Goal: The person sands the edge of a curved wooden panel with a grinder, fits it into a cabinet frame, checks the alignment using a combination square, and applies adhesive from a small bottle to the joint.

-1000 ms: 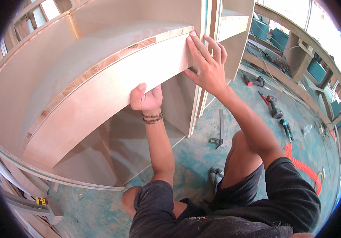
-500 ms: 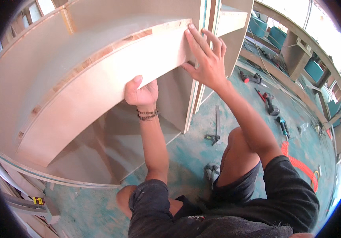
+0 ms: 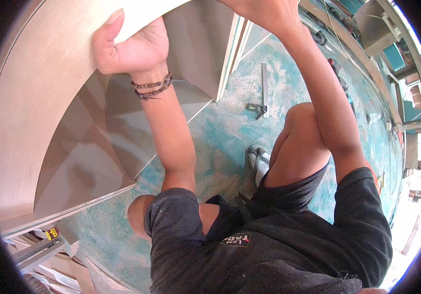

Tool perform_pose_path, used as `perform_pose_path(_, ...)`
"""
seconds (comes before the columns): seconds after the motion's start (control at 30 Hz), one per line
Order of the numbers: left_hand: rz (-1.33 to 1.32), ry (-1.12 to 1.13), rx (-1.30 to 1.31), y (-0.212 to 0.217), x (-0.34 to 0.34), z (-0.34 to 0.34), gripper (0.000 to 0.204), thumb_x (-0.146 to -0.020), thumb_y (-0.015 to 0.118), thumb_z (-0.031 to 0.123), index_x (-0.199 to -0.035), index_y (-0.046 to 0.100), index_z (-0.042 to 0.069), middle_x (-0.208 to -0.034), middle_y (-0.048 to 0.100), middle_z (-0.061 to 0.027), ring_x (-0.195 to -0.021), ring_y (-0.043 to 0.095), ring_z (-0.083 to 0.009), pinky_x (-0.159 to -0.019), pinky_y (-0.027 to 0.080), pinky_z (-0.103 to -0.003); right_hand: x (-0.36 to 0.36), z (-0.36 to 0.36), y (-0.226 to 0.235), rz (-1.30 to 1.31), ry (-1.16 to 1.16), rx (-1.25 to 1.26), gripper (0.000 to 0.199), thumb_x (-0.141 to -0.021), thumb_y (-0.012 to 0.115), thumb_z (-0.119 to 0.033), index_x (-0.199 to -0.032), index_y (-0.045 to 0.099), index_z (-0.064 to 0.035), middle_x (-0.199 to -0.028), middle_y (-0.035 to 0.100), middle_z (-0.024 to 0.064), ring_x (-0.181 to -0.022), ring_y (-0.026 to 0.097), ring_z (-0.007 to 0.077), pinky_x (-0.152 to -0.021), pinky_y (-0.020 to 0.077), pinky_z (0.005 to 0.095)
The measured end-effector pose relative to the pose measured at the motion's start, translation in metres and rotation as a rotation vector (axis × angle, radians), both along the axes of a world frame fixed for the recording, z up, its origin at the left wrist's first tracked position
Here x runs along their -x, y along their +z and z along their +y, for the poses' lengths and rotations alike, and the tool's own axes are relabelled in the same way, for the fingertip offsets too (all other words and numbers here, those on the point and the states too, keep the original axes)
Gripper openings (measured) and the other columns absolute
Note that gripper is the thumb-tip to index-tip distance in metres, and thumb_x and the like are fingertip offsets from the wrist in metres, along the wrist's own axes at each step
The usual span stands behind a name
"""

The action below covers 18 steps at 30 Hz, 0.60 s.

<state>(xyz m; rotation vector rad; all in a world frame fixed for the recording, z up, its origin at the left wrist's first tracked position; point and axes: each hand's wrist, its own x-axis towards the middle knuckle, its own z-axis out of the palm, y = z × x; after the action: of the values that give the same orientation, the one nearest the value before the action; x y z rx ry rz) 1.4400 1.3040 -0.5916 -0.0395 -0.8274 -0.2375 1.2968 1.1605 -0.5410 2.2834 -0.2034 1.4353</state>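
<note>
Left hand [image 3: 134,51] grips curved panel [image 3: 29,112]; right fingers out of frame

At 11 o'clock the left thumb presses the panel's face, the other fingers hooked behind its lower edge, hidden. The right hand [image 3: 266,11] sits near 1 o'clock; the upper edge cuts off its fingers, so their state cannot be told. The pale wood-grained panel arcs from 8 to 12 o'clock across the grey-brown cabinet [image 3: 83,152]. Toward 1:30 a combination square [image 3: 264,83] lies on the turquoise-stained floor [image 3: 220,132].

Curved panel [image 3: 17,137] at left, above cabinet base [image 3: 80,171], combination square [image 3: 264,88] on floor [image 3: 225,122] to their right
</note>
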Motion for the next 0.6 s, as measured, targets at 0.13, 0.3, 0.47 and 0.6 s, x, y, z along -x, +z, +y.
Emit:
perform_pose_path(0.13,-0.003,-0.024,0.004,-0.003,0.004,-0.004,0.071,-0.078,0.053,0.008,-0.145,0.039,-0.009,-0.147,0.048,-0.0226,-0.141,0.041,-0.0376,-0.121,0.029,-0.054,-0.004,-0.001,-0.002,0.028,0.060,0.000,0.125,-0.052,0.090,-0.030,-0.159,0.028,-0.0143,-0.165,0.025,0.0122,-0.152,0.016,0.0353,-0.122,0.0040,0.0558)
perform_pose_path(0.3,0.100,-0.170,-0.014,0.000,0.003,-0.008,0.063,-0.077,0.050,0.007,-0.138,0.050,-0.009,-0.138,0.058,-0.0179,-0.131,0.054,-0.0316,-0.114,0.043,-0.049,-0.006,0.006,0.019,0.152,-0.023,-0.084,0.134,-0.047,0.094,-0.036,-0.159,0.026,-0.0078,-0.164,0.025,0.0151,-0.155,0.011,0.0338,-0.123,-0.0046,0.0581)
perform_pose_path(0.47,0.084,-0.184,-0.007,0.003,0.003,-0.003,0.059,-0.076,0.049,0.006,-0.133,0.053,-0.007,-0.130,0.061,-0.0144,-0.123,0.058,-0.0260,-0.104,0.050,-0.042,-0.010,0.015,0.040,0.123,0.043,-0.069,0.129,-0.045,0.092,-0.037,-0.154,0.032,-0.0034,-0.152,0.039,0.0150,-0.149,0.027,0.0322,-0.121,0.0041,0.0599)
perform_pose_path(0.6,0.104,-0.178,-0.037,-0.001,0.005,-0.002,0.056,-0.077,0.049,0.006,-0.132,0.054,-0.006,-0.126,0.062,-0.0125,-0.121,0.059,-0.0240,-0.102,0.051,-0.040,-0.011,0.014,0.043,0.066,0.093,-0.010,0.120,-0.042,0.091,-0.036,-0.146,0.041,-0.0020,-0.144,0.047,0.0146,-0.143,0.036,0.0323,-0.120,0.0125,0.0608)
